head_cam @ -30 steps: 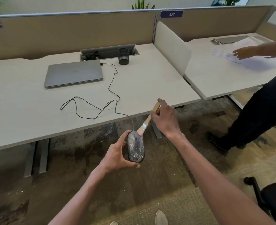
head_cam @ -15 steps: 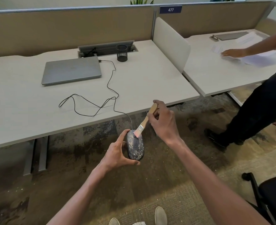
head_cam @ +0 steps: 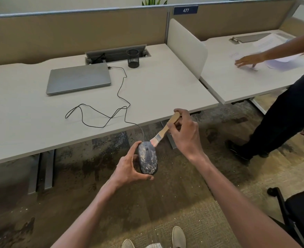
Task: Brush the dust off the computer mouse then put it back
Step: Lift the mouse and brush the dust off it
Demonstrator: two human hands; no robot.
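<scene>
A dark computer mouse (head_cam: 147, 158) speckled with pale dust is held in front of the desk's near edge, above the carpet. My left hand (head_cam: 128, 169) grips it from the left side and from below. My right hand (head_cam: 185, 133) pinches the wooden handle of a small paintbrush (head_cam: 163, 131). The brush's pale bristles touch the mouse's front right corner. The mouse's black cable (head_cam: 112, 111) runs up over the desk edge and loops across the desk (head_cam: 31, 122) to a closed grey laptop (head_cam: 78, 79).
A black mesh pen cup (head_cam: 133, 58) stands behind the laptop by a cable tray. A white divider panel (head_cam: 187, 45) separates a second desk, where another person (head_cam: 281, 111) reaches over papers. A black chair (head_cam: 298, 217) sits at lower right. Dust specks lie on the carpet.
The brush has swept across the mouse's front: from off its tip, onto its top, and now back to the front right corner. The other person's hand has slid left across the papers.
</scene>
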